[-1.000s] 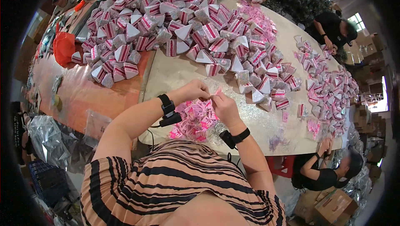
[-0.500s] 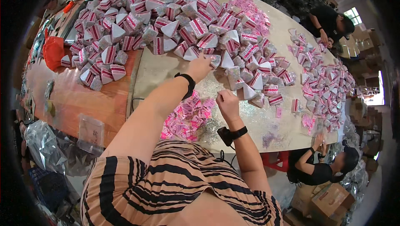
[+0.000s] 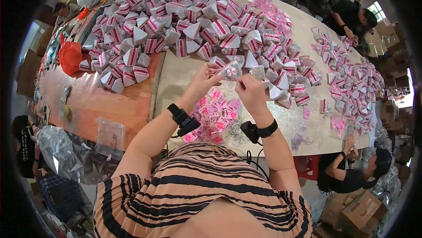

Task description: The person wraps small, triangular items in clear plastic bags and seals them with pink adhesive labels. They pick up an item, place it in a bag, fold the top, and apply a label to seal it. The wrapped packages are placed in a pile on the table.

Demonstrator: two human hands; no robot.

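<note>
In front of me, above the table, is a wedge-shaped piece (image 3: 231, 70) like a cake slice, in clear, shiny wrap. My left hand (image 3: 203, 80) is closed on its left end. The bent fingers of my right hand (image 3: 253, 91) pinch at its right corner; anything small between those fingertips is hidden. A heap of similar pink-and-white wedges (image 3: 191, 30) begins just beyond my hands and spreads to both sides. Nearer to me, below my hands, lies a loose pile of small pink printed cards (image 3: 215, 117).
More wedges (image 3: 356, 88) cover the table's right end. Pink cards (image 3: 272, 12) lie at the far side. An orange-red bag (image 3: 70, 58) and a clear plastic sleeve (image 3: 110, 135) are at left. Co-workers (image 3: 360, 170) sit around the table; cartons (image 3: 360, 211) stand at lower right.
My left hand has drawn back from the heap's edge with a wrapped wedge. My right hand has come up to meet it at the wedge's right corner. The view has shifted slightly.
</note>
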